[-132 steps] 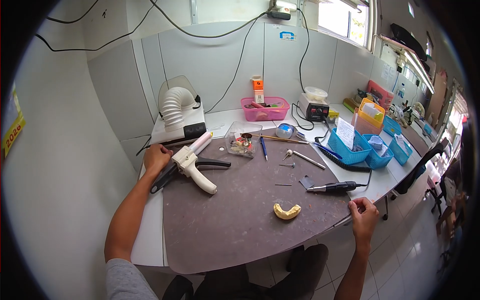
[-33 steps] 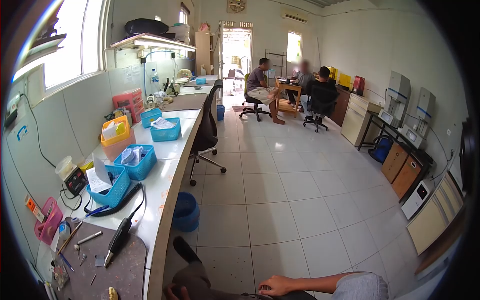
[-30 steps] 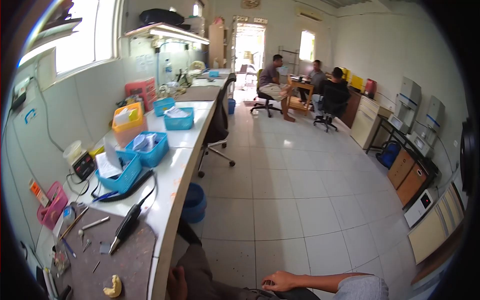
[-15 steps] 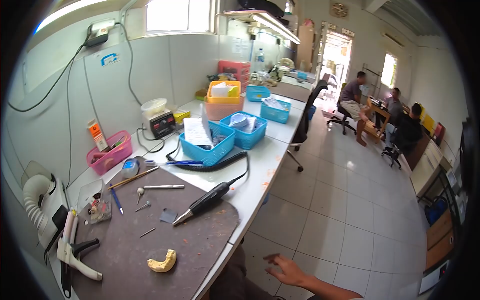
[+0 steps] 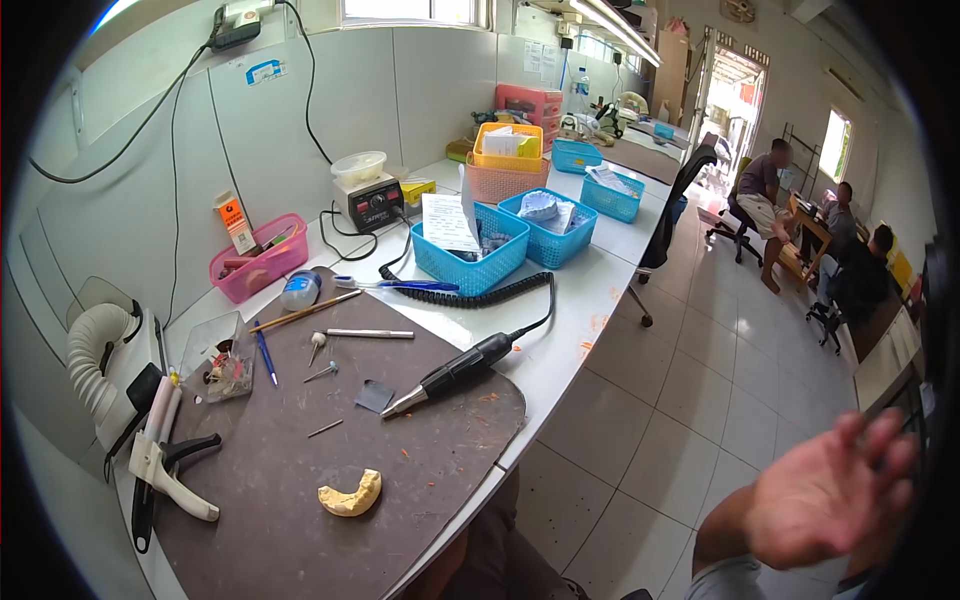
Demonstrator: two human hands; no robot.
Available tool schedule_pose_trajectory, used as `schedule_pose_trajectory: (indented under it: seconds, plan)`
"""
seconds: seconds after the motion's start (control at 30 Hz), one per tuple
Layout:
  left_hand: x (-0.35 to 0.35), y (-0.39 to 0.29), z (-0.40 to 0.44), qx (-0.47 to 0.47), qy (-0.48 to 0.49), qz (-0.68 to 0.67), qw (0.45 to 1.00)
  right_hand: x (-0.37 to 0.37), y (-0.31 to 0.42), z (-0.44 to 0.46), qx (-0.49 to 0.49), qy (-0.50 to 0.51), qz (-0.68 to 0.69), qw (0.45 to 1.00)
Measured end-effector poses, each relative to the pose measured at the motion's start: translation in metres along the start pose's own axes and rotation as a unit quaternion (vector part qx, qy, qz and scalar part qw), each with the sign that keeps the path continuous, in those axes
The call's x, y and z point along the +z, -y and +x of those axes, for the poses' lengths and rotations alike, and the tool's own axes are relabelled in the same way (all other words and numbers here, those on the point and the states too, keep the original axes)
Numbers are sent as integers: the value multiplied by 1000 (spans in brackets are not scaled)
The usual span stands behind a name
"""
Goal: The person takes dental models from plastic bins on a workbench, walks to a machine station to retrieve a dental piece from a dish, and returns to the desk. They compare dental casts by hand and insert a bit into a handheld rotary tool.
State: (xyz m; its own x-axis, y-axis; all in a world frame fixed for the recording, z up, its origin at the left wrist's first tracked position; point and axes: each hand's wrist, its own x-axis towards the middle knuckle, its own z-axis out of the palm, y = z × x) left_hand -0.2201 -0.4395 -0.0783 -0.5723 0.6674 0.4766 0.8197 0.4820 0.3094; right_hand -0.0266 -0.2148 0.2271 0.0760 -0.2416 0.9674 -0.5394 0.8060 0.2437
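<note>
My right hand (image 5: 825, 490) is raised at the lower right, above the floor and away from the workbench. Its fingers are spread and blurred, and it holds nothing that I can see. Close by is a strip of skin with a dark band, possibly part of my left hand or arm; its fingers cannot be made out. On the dark bench mat (image 5: 270, 510) lies a cream-coloured, horseshoe-shaped dental cast (image 5: 350, 495). A black rotary handpiece (image 5: 455, 375) rests behind it, its metal tip by a small grey square (image 5: 374, 396).
Small burs (image 5: 320, 372), a pen (image 5: 265, 352) and a brush (image 5: 305, 311) lie on the mat. Blue baskets (image 5: 470, 250), a pink basket (image 5: 260, 260) and a control box (image 5: 370, 200) stand behind. A suction hose (image 5: 90, 360) is at left. Several people sit in the background.
My right hand has risen and moved right. The view has shifted, so the bench appears farther right. The cast and handpiece keep their places on the mat.
</note>
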Motion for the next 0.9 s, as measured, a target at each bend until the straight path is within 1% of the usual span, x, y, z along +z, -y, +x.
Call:
schedule_pose_trajectory:
  seconds: [0.03,0.07,0.1,0.13,0.2,0.23,0.3,0.43,0.5,0.57,0.6,0.63,0.67,0.73,0.77,0.8,0.83,0.9]
  plan:
    - [-3,-4,0,14,-1,14,1000,-8,15,8,10,-58,-315,947]
    - [-5,-7,0,28,-1,28,999,29,2,51,-57,-58,150,985]
    - [-10,-12,0,43,-2,41,998,25,4,48,-57,-61,151,985]
    - [-11,-13,2,43,-3,44,998,-4,12,36,-56,-66,140,986]
    - [-7,-13,8,0,-28,-48,998,-30,18,29,-55,-74,116,989]
    - [-4,-15,8,1,-31,-47,998,-33,20,27,-56,-78,106,990]
    - [1,-18,3,-86,-30,-150,985,-40,19,26,-56,-86,83,991]
    - [3,-15,-4,-93,-36,-151,983,-45,16,29,-53,-105,30,993]
    - [3,-14,-1,-89,-47,-185,978,-32,15,35,-59,-112,5,992]
    - [1,-10,0,-80,-60,-157,983,-61,16,18,-60,-125,-10,990]
    - [1,-13,-1,-80,-72,-135,985,-92,10,6,-59,-127,-8,990]
    - [-2,-17,-3,-89,-79,-137,983,-92,4,8,-58,-126,-9,990]
    - [-7,-17,1,-77,-75,-159,981,-93,5,6,-62,-126,-14,990]
    - [-8,-21,8,-74,-77,-185,977,-66,-2,18,-64,-124,-21,990]
    - [-7,-21,10,-58,-85,-201,974,-64,-6,20,-61,-125,-25,990]
    - [-9,-17,9,-46,-92,-211,972,-77,-8,12,-53,-130,-27,990]
    - [-8,-13,7,-61,-91,-202,973,-95,-13,-1,-40,-136,-24,990]
    - [-2,-16,-6,-97,-22,-159,982,-112,-29,-8,-6,-139,-14,990]
